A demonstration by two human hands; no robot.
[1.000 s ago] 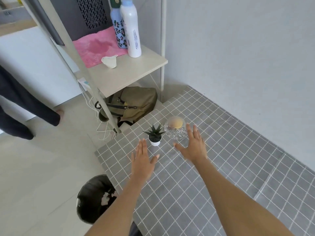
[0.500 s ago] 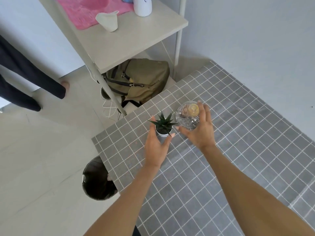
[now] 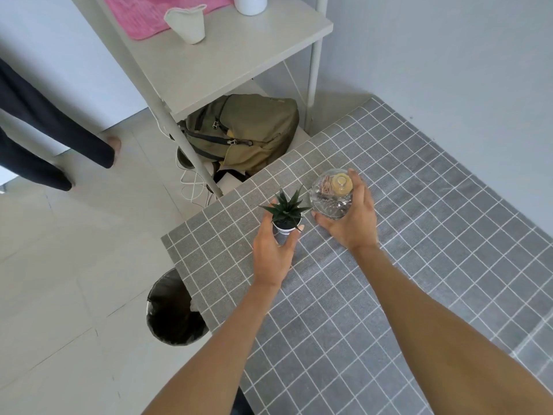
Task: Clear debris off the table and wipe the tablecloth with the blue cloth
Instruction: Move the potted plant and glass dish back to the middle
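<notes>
A grey checked tablecloth (image 3: 419,235) covers the table. Near its far left corner my left hand (image 3: 273,253) wraps around a small spiky green plant in a white pot (image 3: 285,215). Beside it my right hand (image 3: 351,221) grips a clear glass jar (image 3: 330,194) with a cork lid and small items inside. Both objects appear held just above or on the cloth; I cannot tell which. No blue cloth is in view.
A black-lined waste bin (image 3: 173,313) stands on the floor at the table's left edge. A white shelf unit (image 3: 233,55) holds a pink cloth (image 3: 155,13) and a face mask (image 3: 187,20). An olive backpack (image 3: 248,133) lies under it. A person's legs (image 3: 45,139) stand at left.
Both hands reached forward from flat and open to closing around the plant pot and the glass jar. The view has tilted down and moved closer.
</notes>
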